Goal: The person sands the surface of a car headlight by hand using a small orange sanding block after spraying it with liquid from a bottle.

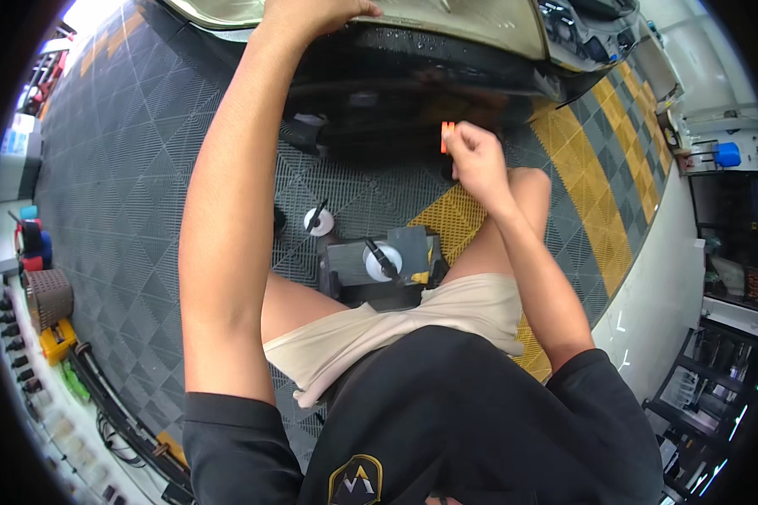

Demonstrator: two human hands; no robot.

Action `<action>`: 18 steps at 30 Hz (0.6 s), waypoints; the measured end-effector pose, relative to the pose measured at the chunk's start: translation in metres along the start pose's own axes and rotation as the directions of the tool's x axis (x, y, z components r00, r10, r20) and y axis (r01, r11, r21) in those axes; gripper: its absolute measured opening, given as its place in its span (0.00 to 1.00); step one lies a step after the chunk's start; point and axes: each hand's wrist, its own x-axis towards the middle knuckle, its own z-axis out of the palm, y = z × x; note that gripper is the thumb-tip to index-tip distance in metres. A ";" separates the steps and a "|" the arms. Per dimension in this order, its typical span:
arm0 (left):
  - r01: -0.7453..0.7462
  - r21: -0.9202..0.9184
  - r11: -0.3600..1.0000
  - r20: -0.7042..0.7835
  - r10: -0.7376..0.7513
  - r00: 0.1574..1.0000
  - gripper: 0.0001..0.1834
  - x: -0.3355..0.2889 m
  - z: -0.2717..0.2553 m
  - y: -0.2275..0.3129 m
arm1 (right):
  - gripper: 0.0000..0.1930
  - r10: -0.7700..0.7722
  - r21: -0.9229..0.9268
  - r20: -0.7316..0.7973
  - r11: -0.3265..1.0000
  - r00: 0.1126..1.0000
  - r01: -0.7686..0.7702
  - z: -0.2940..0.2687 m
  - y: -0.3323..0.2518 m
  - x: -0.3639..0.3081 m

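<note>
At the top edge, my left hand (316, 12) reaches to the pale olive panel (463, 27) of a dark car. One fingertip lies along that panel's lower border; the frame cuts off most of the other fingers. My right hand (478, 160) is closed in a pinch on a small, flat orange piece, possibly a scraper (447, 135). It is held upright in front of the glossy black car panel (396, 93), and I cannot tell whether they touch. Water droplets dot the black panel's upper edge.
Between my legs, a white spray bottle (382, 263) with a black nozzle stands on a dark low box (337, 257). Another white bottle (318, 220) is just beyond. Grey and yellow grid tiles (577, 168) cover the floor. A woven basket (49, 296) stands left; shelving (707, 370) stands right.
</note>
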 end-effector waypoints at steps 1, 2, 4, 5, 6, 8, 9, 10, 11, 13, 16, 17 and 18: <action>-0.010 0.012 1.000 -0.008 0.010 1.000 0.56 0.000 -0.002 0.001 | 0.17 0.060 -0.128 0.028 0.990 0.998 -0.056 0.008 0.028 -0.008; -0.020 0.016 1.000 -0.017 0.020 1.000 0.56 -0.001 -0.001 0.001 | 0.17 0.124 -0.259 0.047 0.960 0.991 -0.108 0.016 0.057 -0.018; -0.043 0.020 0.999 -0.030 0.044 0.999 0.55 0.002 0.005 -0.001 | 0.14 0.202 -0.328 0.089 0.931 0.975 -0.162 0.035 0.117 -0.031; -0.048 0.030 0.998 -0.051 0.049 0.997 0.55 0.001 0.006 -0.004 | 0.12 0.276 -0.398 0.145 0.896 0.950 -0.199 0.044 0.133 -0.035; -0.054 0.032 0.998 -0.045 0.056 0.997 0.55 0.002 0.006 -0.003 | 0.12 0.350 -0.469 0.193 0.853 0.917 -0.227 0.051 0.144 -0.037; -0.015 0.013 1.000 -0.026 0.015 1.000 0.55 0.000 0.003 0.001 | 0.12 0.423 -0.533 0.212 0.806 0.881 -0.259 0.064 0.161 -0.043; -0.047 0.040 0.998 -0.045 0.049 0.998 0.55 0.001 0.003 0.004 | 0.13 0.506 -0.566 0.264 0.771 0.821 -0.293 0.071 0.172 -0.045; -0.056 0.038 0.998 -0.039 0.058 0.998 0.55 0.002 0.004 0.010 | 0.14 0.581 -0.598 0.311 0.735 0.752 -0.320 0.077 0.187 -0.045; -0.056 0.038 0.998 -0.053 0.058 0.997 0.55 0.000 0.003 0.013 | 0.14 0.574 -0.596 0.335 0.743 0.747 -0.304 0.084 0.193 -0.049; -0.055 0.048 0.997 -0.058 0.058 0.997 0.56 -0.003 0.001 0.014 | 0.14 0.576 -0.619 0.360 0.736 0.734 -0.273 0.090 0.201 -0.061; -0.073 0.029 0.997 -0.056 0.074 0.996 0.56 -0.002 -0.001 0.015 | 0.15 0.621 -0.665 0.384 0.700 0.683 -0.262 0.097 0.208 -0.069; -0.043 0.044 0.998 -0.033 0.045 0.998 0.56 0.001 0.000 0.018 | 0.15 0.626 -0.682 0.369 0.685 0.687 -0.258 0.098 0.213 -0.067; -0.015 0.060 0.998 -0.011 0.016 1.000 0.57 0.004 0.000 0.022 | 0.14 0.631 -0.698 0.353 0.669 0.690 -0.254 0.099 0.217 -0.064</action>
